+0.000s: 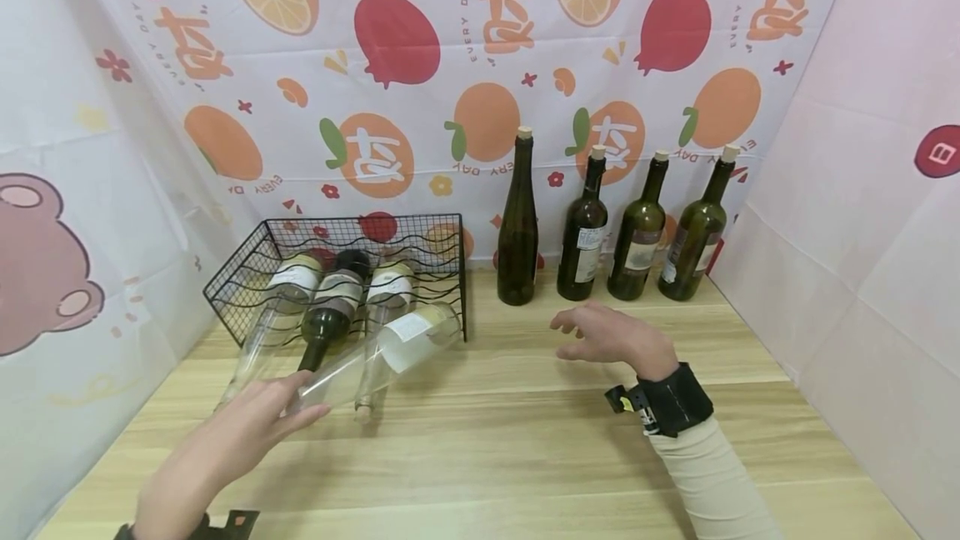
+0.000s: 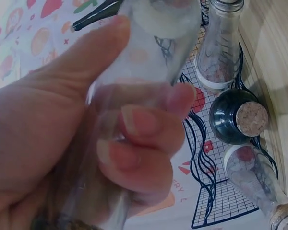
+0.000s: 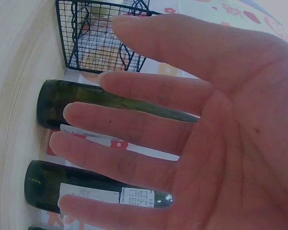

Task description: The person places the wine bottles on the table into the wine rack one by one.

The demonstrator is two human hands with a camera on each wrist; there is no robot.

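My left hand (image 1: 251, 427) grips a clear glass bottle (image 1: 408, 344) by its neck, the fingers curled round it in the left wrist view. The bottle is tilted, its labelled base pointing up and right at the front right of a black wire rack (image 1: 462, 273). In the rack lie a green bottle (image 1: 327, 319) and two clear bottles, one at the left (image 1: 288, 290) and one at the right (image 1: 390, 286), necks toward me. My right hand (image 1: 607, 334) hovers over the table with straight, spread fingers, holding nothing, in front of the standing green bottles.
Several corked dark green bottles stand in a row at the back right, the tallest bottle (image 1: 517, 232) nearest the rack. Behind them hangs a fruit-print cloth (image 1: 465, 48). Cloth walls flank the wooden table (image 1: 525, 457) on both sides.
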